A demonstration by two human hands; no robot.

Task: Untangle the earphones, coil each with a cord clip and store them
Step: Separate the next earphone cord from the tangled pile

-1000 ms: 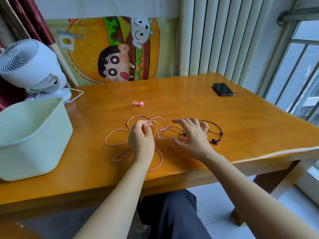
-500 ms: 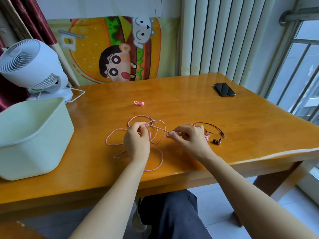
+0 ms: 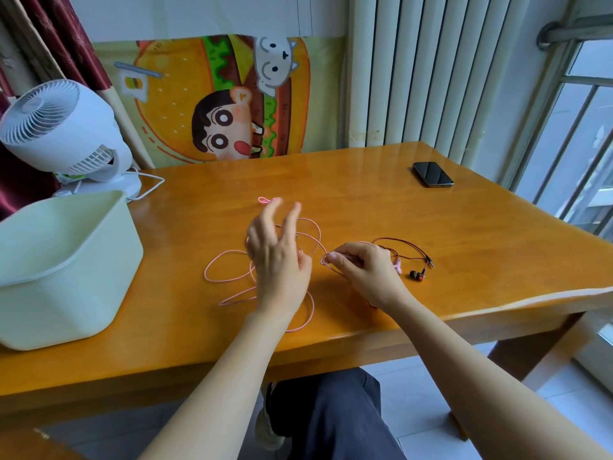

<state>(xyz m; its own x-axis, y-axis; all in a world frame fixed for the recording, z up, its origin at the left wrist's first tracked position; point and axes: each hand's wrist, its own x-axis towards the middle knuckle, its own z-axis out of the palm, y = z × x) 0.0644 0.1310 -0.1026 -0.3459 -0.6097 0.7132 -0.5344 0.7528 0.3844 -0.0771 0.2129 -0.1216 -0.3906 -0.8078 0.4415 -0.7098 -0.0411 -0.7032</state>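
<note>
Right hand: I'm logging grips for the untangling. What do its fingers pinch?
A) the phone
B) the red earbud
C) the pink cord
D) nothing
C: the right hand has its fingers pinched on a small loop of the pink cord.

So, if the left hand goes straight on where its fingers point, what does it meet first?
Probably the pink cord clip, just beyond the fingertips of the left hand; the hand looks raised, so it may pass above it.
</note>
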